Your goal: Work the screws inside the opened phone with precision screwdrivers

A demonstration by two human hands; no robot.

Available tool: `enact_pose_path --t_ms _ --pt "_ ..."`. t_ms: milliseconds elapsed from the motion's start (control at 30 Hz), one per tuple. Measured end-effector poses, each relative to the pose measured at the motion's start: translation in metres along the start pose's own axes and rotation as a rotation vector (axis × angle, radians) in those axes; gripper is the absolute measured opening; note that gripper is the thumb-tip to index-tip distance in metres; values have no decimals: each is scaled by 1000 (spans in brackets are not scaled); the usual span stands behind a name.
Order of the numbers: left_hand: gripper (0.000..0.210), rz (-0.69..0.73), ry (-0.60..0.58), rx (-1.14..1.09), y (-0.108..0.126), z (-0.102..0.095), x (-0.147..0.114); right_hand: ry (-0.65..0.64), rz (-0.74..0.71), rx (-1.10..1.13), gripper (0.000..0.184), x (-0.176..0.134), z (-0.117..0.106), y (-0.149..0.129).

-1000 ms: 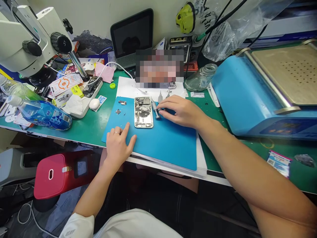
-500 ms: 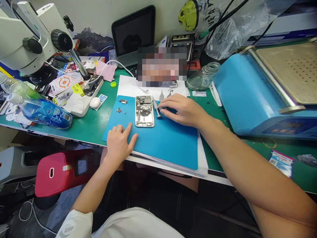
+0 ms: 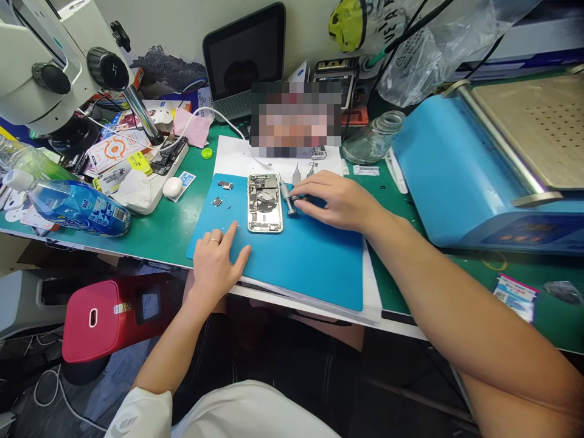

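The left hand (image 3: 213, 263) is spread, palm down, on the blue mat (image 3: 292, 267). The right hand (image 3: 335, 198) arches, fingers narrowed at a grey screwdriver (image 3: 286, 193); whether it grips, I cannot tell. Ahead, between them, the opened smartphone (image 3: 265, 204) holds exposed components. Beyond the right hand is a glass jar (image 3: 371, 140).

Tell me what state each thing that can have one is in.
Smartphone: opened, internals exposed
Blue bottle: capped
Glass jar: lidless
Display screen: dark
White tissue: crumpled
Green cap: lying loose
Left hand: holding nothing visible
Right hand: at grey screwdriver, grip unclear
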State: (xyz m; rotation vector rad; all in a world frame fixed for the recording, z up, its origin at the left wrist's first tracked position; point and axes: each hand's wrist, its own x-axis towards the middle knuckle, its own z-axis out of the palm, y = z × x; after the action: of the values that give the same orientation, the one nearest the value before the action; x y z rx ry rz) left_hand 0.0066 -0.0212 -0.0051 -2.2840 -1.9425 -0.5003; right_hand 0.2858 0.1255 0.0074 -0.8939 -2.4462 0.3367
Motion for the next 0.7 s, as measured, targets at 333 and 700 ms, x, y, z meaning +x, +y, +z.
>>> enact_pose_path --t_ms 333,700 --pt "55 11 41 -13 -1 1 0 -101 -93 48 37 -1 3 12" --pt "53 16 52 -21 -1 1 -1 233 -10 308 24 2 8 -5"
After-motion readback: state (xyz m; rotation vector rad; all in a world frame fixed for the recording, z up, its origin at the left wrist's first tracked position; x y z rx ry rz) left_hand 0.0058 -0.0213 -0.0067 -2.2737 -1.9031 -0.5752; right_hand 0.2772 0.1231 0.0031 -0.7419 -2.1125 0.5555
